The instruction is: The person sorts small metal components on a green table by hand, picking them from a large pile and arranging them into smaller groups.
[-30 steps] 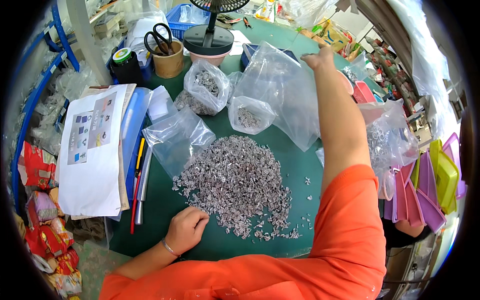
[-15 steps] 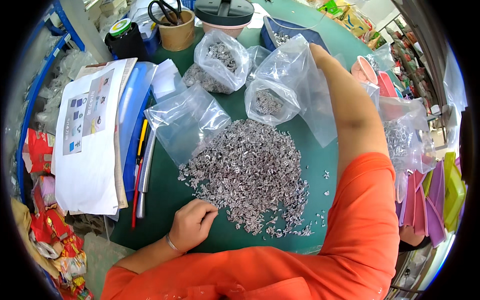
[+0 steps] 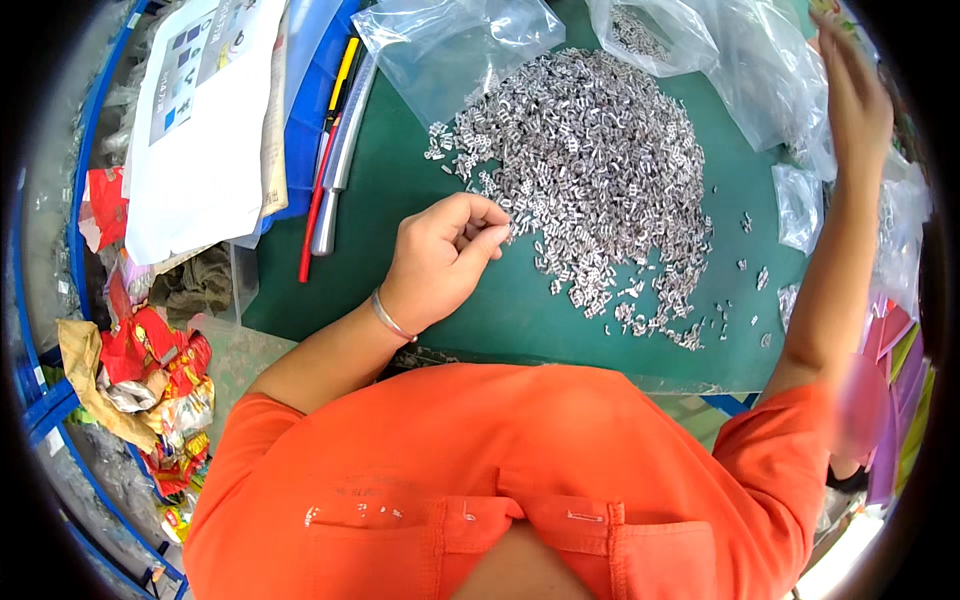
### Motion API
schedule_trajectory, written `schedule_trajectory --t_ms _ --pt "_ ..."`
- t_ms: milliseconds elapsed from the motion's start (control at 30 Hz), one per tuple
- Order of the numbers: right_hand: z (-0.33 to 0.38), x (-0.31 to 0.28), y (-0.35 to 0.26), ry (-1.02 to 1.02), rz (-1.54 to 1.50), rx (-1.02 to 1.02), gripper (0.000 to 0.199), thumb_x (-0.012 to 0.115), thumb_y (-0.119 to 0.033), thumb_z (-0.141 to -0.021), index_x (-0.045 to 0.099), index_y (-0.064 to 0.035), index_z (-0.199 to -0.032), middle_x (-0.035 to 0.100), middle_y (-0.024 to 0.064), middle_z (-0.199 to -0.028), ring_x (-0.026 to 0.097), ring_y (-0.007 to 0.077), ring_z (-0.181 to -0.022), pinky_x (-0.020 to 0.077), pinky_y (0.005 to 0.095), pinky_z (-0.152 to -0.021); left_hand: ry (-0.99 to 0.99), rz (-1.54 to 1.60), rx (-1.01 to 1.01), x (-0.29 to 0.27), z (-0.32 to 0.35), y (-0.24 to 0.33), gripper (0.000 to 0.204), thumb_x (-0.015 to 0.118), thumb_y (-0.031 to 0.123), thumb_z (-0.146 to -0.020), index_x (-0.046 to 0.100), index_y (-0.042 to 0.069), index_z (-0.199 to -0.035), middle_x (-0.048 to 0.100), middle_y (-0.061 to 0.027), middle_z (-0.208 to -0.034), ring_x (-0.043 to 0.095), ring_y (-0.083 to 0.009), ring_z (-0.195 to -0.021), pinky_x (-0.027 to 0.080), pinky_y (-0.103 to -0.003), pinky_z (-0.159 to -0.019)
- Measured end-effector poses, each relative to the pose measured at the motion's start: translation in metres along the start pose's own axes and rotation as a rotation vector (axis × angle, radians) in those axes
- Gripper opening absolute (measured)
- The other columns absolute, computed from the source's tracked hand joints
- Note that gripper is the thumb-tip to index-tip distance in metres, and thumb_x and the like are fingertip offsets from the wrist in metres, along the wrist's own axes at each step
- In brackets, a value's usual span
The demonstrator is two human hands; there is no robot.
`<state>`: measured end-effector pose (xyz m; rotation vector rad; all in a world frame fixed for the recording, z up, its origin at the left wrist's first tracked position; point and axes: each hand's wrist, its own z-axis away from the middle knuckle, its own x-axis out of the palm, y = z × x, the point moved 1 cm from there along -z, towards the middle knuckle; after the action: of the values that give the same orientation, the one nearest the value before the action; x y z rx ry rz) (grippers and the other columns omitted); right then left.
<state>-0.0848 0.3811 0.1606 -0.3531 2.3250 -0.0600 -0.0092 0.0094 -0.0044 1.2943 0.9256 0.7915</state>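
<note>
A broad pile of tiny grey metal pieces (image 3: 600,170) covers the middle of the green table (image 3: 400,140). At the pile's left edge my left hand (image 3: 445,255) is closed in a pinch, thumb against the fingers; whatever is between the fingertips is too small to name. My right hand (image 3: 858,105) is raised at the far right with its fingers stretched out, slightly blurred, and nothing shows in it. Close by on its left hangs a large clear plastic bag (image 3: 765,70). Another clear bag (image 3: 655,35), with similar pieces inside, stands behind the pile.
A flat clear bag (image 3: 460,40) touches the pile's back left. Pens (image 3: 322,190), blue folders (image 3: 305,150) and a printed sheet (image 3: 200,130) lie at left. A small clear bag (image 3: 798,208) and stray pieces (image 3: 742,264) lie at right. Red and yellow wrappers (image 3: 165,365) are beside the table.
My right hand has come back from the far bags to the right side. My left hand has moved to the pile's edge, its fingertips pinched. The view has shifted nearer to my body.
</note>
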Motion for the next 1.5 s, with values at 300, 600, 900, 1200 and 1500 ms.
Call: schedule_trajectory --t_ms 300,600,900,1200,1500 --pt "0.23 -0.058 -0.113 -0.265 -0.175 0.333 0.02 0.065 0.007 -0.084 0.07 -0.0009 -0.102 0.071 0.0141 -0.102 0.068 0.0289 -0.095 0.053 0.0347 -0.085 -0.121 -0.237 0.109 0.007 0.009 0.014 0.009 0.072 0.0 -0.086 0.068 0.001 -0.093 0.068 -0.0025 -0.086 0.064 -0.0068 -0.074 0.051 -0.021 -0.066" --pt "0.296 -0.062 -0.155 -0.193 -0.257 0.375 0.023 0.067 0.008 -0.079 0.068 0.0003 -0.1 0.067 0.0127 -0.097 0.063 0.0302 -0.085 0.0515 0.0374 -0.074 -0.458 -0.457 0.433 0.04 0.025 0.025 0.014 0.072 -0.004 -0.079 0.069 0.003 -0.092 0.067 -0.0085 -0.101 0.062 -0.0185 -0.079 0.05 -0.029 -0.066" --pt "0.32 -0.061 -0.165 -0.144 -0.282 0.368 0.026 0.07 0.005 -0.074 0.068 -0.0027 -0.098 0.067 0.0083 -0.098 0.063 0.0286 -0.087 0.0479 0.0387 -0.076 -0.764 -0.893 0.813 0.095 0.005 0.03 0.064 0.08 0.019 -0.072 0.06 0.021 -0.133 0.042 -0.003 -0.154 0.037 -0.0279 -0.144 0.029 -0.055 -0.114" --pt "0.339 -0.073 -0.135 0.012 0.052 0.58 0.022 0.071 0.002 -0.079 0.068 -0.0018 -0.101 0.065 0.0104 -0.099 0.06 0.0291 -0.089 0.0467 0.0376 -0.079 -0.441 -1.033 0.872 0.101 -0.036 0.023 0.044 0.068 0.006 -0.084 0.062 0.011 -0.127 0.052 -0.0066 -0.145 0.048 -0.0243 -0.137 0.025 -0.053 -0.114" --pt "0.329 -0.071 -0.125 -0.024 -0.024 0.715 0.013 0.075 -0.004 -0.08 0.07 -0.0041 -0.092 0.064 0.0076 -0.091 0.061 0.0269 -0.084 0.0475 0.0363 -0.076 -0.752 -0.873 0.962 0.165 -0.01 0.03 0.045 0.075 0.015 -0.078 0.064 0.014 -0.121 0.055 -0.0037 -0.142 0.046 -0.0228 -0.137 0.025 -0.058 -0.113"
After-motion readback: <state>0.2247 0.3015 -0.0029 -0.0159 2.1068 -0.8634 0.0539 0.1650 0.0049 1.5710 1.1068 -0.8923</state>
